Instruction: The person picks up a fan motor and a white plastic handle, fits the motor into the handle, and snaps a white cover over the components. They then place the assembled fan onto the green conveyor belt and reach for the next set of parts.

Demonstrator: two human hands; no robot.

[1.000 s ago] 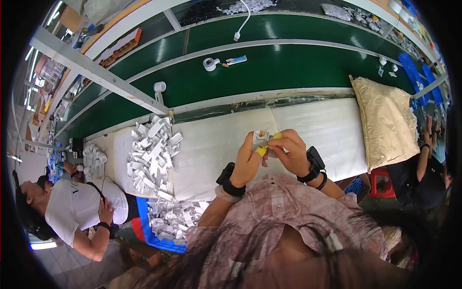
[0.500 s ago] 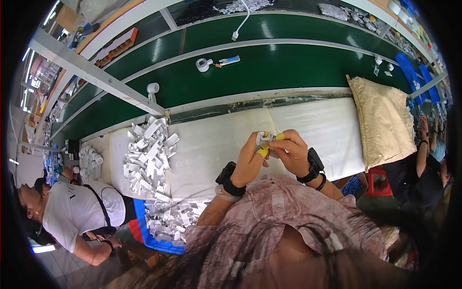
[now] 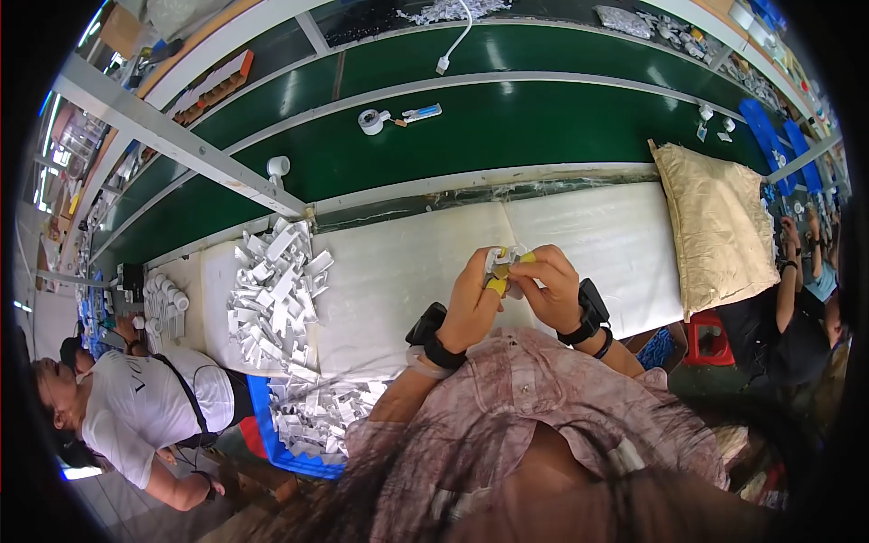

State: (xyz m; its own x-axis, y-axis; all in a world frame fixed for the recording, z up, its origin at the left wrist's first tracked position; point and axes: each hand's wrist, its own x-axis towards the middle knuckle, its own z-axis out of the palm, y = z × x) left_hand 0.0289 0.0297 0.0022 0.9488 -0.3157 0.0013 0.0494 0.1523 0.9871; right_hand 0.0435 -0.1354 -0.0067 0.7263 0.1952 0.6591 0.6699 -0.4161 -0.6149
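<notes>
Above the pale worktable, close in front of my body, both hands meet at one small white plastic part. My left hand grips it from the left, fingers closed around it. From the right, my right hand pinches at the same part with thumb and fingertips. Yellow coverings show on some fingertips of both hands. The part's exact shape is partly hidden by my fingers. To the left, a heap of white plastic pieces lies on the table.
A blue crate of white pieces stands below the table's left edge. At the right end lies a tan sack. Behind runs a green conveyor with a tape roll. A person in white is at far left; others are at right.
My hands stay in nearly the same place, with a slight shift of the fingers on the white part. The person at left has changed arm position.
</notes>
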